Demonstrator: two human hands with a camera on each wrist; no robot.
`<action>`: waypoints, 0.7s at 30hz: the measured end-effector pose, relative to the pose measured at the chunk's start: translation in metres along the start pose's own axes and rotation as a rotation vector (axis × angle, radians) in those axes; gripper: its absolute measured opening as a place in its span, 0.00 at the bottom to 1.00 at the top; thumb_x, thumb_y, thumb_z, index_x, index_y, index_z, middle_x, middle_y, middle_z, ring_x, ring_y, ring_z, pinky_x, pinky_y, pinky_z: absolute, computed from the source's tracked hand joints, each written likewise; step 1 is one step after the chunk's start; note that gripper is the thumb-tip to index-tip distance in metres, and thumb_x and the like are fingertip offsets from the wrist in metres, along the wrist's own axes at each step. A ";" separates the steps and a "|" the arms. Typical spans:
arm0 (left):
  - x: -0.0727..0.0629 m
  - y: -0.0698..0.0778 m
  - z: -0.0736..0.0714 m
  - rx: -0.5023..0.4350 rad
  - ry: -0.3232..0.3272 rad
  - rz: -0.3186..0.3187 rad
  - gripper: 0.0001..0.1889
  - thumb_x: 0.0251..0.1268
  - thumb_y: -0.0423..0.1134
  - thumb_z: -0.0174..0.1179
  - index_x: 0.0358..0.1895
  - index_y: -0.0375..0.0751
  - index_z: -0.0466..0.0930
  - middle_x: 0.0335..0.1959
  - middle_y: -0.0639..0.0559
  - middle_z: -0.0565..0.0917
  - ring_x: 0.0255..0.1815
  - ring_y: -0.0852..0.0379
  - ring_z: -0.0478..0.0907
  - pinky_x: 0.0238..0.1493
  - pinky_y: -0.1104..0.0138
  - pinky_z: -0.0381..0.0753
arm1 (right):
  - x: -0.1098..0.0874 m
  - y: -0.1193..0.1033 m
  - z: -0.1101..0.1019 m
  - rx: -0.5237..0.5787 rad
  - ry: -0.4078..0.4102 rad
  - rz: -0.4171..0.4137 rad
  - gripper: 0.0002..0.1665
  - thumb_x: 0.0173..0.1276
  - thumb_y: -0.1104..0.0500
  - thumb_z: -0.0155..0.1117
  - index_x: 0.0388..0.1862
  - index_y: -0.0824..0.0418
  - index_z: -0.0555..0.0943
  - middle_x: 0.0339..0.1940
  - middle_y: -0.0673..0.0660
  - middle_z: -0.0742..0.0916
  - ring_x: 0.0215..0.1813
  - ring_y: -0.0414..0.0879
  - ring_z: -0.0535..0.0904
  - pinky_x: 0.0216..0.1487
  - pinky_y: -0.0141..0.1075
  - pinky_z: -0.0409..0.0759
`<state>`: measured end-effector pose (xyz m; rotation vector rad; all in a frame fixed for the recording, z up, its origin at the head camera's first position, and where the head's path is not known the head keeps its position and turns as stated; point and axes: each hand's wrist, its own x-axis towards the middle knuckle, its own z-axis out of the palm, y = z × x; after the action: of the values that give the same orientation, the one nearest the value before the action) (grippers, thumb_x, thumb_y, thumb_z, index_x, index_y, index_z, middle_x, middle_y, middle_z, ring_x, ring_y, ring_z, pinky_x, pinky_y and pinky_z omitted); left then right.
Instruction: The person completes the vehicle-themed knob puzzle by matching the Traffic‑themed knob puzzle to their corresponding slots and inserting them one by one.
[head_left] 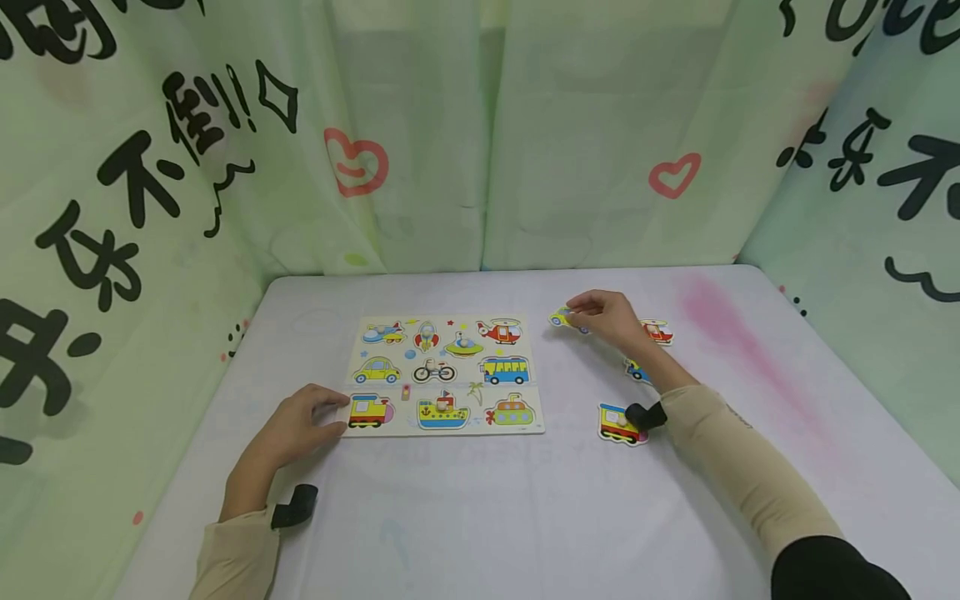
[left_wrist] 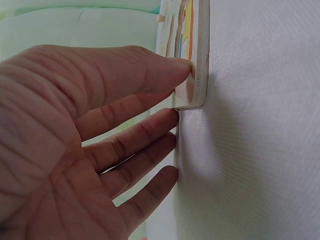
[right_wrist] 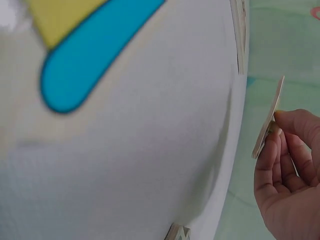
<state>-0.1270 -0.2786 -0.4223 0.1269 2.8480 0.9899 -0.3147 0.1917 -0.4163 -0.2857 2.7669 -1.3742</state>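
Note:
A flat picture puzzle board [head_left: 405, 433] with vehicle pictures lies on the white table. My left hand [head_left: 306, 421] is at its near left corner. In the left wrist view, the left thumb [left_wrist: 172, 72] rests on the board's corner [left_wrist: 200, 90], while the other fingers extend with their tips at the tabletop. Right of the board, my right hand [head_left: 606, 317] pinches a yellow car puzzle piece [head_left: 558, 318] from behind. That car piece [right_wrist: 267, 120] appears edge-on in the right wrist view, raised and tilted between thumb and fingers [right_wrist: 270, 157].
A train piece [head_left: 617, 425] lies under the right wrist's black camera [head_left: 647, 416]. Beside the right forearm are a helicopter piece [head_left: 658, 332] and a partly hidden blue piece [head_left: 636, 371]. A pale green curtain [head_left: 420, 225] with writing surrounds the white table [head_left: 450, 508].

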 end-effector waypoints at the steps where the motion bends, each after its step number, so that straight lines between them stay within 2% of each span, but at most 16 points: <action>1: 0.000 0.000 0.000 0.001 0.001 0.000 0.20 0.61 0.31 0.67 0.56 0.29 0.82 0.57 0.34 0.80 0.66 0.33 0.73 0.69 0.40 0.71 | 0.000 -0.002 0.001 -0.001 -0.002 -0.004 0.18 0.70 0.59 0.70 0.55 0.65 0.84 0.50 0.63 0.87 0.47 0.50 0.82 0.38 0.24 0.80; 10: 0.001 0.000 0.000 0.000 -0.004 -0.003 0.20 0.62 0.31 0.67 0.57 0.29 0.82 0.58 0.34 0.80 0.66 0.33 0.73 0.69 0.40 0.71 | -0.006 -0.020 0.008 -0.011 -0.007 -0.062 0.16 0.69 0.59 0.71 0.53 0.63 0.85 0.48 0.60 0.87 0.48 0.51 0.81 0.41 0.31 0.81; 16: 0.001 0.001 0.000 -0.004 -0.005 -0.007 0.20 0.62 0.31 0.67 0.57 0.29 0.82 0.58 0.34 0.80 0.66 0.33 0.72 0.69 0.40 0.71 | -0.011 -0.034 0.014 0.007 -0.045 -0.041 0.16 0.69 0.58 0.71 0.54 0.61 0.85 0.49 0.59 0.87 0.50 0.52 0.80 0.45 0.35 0.82; 21: 0.001 0.000 0.000 0.000 -0.004 -0.005 0.20 0.62 0.31 0.67 0.57 0.29 0.82 0.58 0.34 0.80 0.66 0.33 0.72 0.69 0.40 0.70 | -0.014 -0.043 0.020 0.014 -0.063 -0.048 0.16 0.69 0.57 0.71 0.53 0.61 0.85 0.48 0.58 0.87 0.49 0.51 0.81 0.46 0.34 0.81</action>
<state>-0.1280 -0.2783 -0.4221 0.1217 2.8437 0.9871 -0.2925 0.1528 -0.3953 -0.3911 2.7156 -1.3690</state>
